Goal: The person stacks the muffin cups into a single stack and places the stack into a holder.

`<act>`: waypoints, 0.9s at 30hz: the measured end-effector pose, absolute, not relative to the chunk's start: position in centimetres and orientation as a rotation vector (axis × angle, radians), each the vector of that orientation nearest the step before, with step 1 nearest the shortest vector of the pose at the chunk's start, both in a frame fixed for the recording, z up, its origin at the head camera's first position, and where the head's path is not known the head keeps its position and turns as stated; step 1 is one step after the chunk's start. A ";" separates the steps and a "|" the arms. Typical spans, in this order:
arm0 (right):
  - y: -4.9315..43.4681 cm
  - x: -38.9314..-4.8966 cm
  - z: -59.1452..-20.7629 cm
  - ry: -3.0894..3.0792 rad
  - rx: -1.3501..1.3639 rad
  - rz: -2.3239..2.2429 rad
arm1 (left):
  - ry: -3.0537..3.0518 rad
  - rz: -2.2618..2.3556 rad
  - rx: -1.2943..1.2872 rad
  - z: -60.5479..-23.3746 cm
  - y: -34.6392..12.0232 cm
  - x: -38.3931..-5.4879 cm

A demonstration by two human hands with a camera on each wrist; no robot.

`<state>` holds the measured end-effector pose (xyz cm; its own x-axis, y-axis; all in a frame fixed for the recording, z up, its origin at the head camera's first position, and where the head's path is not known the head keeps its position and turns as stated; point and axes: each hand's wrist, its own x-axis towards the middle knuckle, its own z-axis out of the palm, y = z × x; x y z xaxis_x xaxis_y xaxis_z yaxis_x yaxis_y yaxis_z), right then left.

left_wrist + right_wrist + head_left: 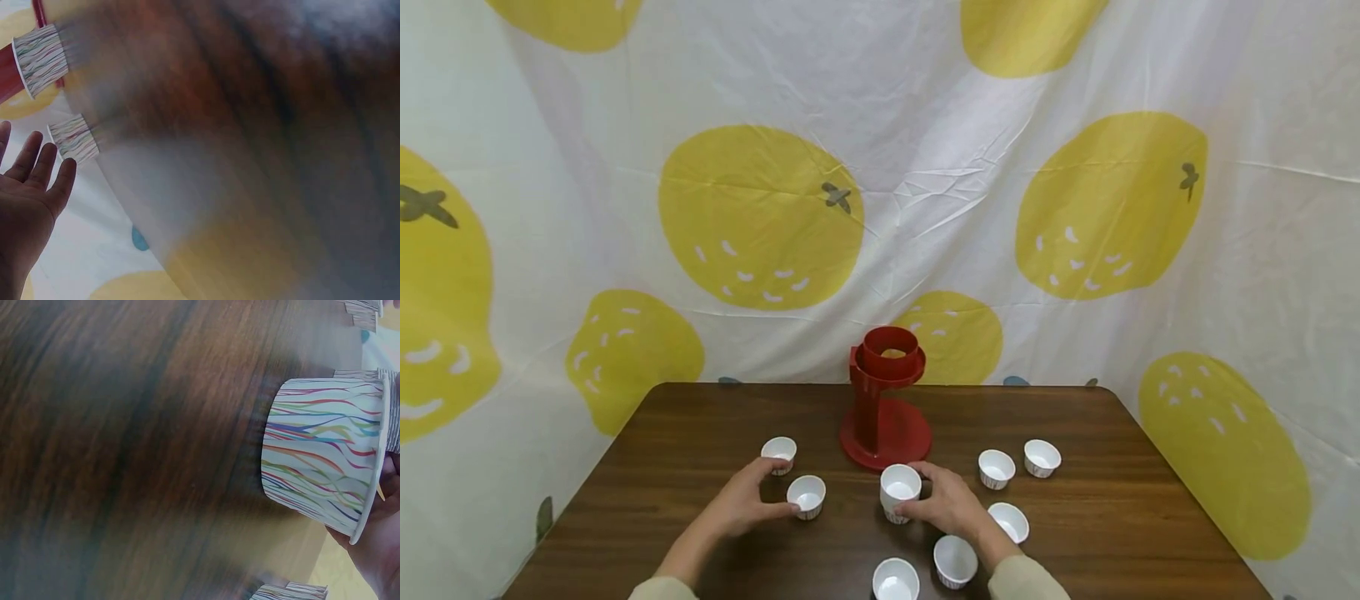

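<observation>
On the left, my left hand [743, 502] reaches in with its fingers apart. Its index fingertip is right at the farther white baking cup [779, 448], and its thumb tip overlaps the rim of the nearer baking cup [807, 494]. In the left wrist view the left hand [31, 194] shows spread fingers in front of a cup with a striped wall [75, 139]. My right hand [949, 500] pinches a white baking cup [900, 482] between thumb and fingers, directly over another baking cup [897, 515]. The right wrist view hides most of that grip behind a nearer striped cup [322, 453].
Behind the hands stands a red stand with a ring-shaped holder [887, 417] on the brown wooden table [700, 425]. Several more baking cups are spread on the right, including one [997, 469] by the hand and one [896, 581] at the front. A lemon-print cloth [925, 225] hangs behind.
</observation>
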<state>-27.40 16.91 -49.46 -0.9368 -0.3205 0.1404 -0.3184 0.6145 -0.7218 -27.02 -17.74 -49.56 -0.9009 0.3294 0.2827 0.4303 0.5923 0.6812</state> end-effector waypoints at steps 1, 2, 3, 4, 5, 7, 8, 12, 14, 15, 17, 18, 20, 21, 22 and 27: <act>16.9 -27.4 -49.5 2.820 -0.556 -1.262 | -2.689 -1.196 -0.656 -49.6 -17.7 -27.0; 16.9 -27.5 -49.5 2.820 -0.553 -1.262 | -2.688 -1.191 -0.666 -49.7 -17.7 -27.1; 16.9 -27.5 -49.6 2.822 -0.551 -1.259 | -2.690 -1.185 -0.672 -49.8 -17.6 -27.1; 16.9 -27.5 -49.6 2.819 -0.542 -1.260 | -2.694 -1.180 -0.669 -49.9 -17.6 -27.2; 16.9 -27.6 -49.6 2.820 -0.542 -1.260 | -2.698 -1.174 -0.663 -50.0 -17.6 -27.3; 16.9 -27.6 -49.7 2.821 -0.540 -1.257 | -2.704 -1.166 -0.652 -50.2 -17.6 -27.4; 16.9 -27.6 -49.7 2.822 -0.541 -1.254 | -2.707 -1.169 -0.653 -50.3 -17.6 -27.4; 16.7 -27.4 -49.8 2.819 -0.533 -1.257 | -2.715 -1.158 -0.674 -50.7 -17.5 -27.6; 16.7 -27.4 -49.7 2.818 -0.531 -1.259 | -2.713 -1.145 -0.687 -50.8 -17.4 -27.6; 16.7 -27.3 -49.7 2.817 -0.529 -1.261 | -2.714 -1.139 -0.690 -50.8 -17.4 -27.6; 16.7 -27.3 -49.7 2.816 -0.528 -1.262 | -2.711 -1.135 -0.696 -50.8 -17.3 -27.5; 16.6 -27.3 -49.7 2.815 -0.528 -1.263 | -2.713 -1.134 -0.696 -50.8 -17.3 -27.5; 16.6 -27.3 -49.6 2.811 -0.524 -1.266 | -2.719 -1.129 -0.700 -50.8 -17.3 -27.5; 16.6 -27.2 -49.6 2.810 -0.520 -1.268 | -2.722 -1.123 -0.704 -50.8 -17.3 -27.6; 16.6 -27.2 -49.6 2.807 -0.517 -1.270 | -2.726 -1.118 -0.707 -50.8 -17.2 -27.6; 16.6 -27.2 -49.6 2.807 -0.502 -1.263 | -2.753 -1.113 -0.719 -50.8 -17.2 -27.9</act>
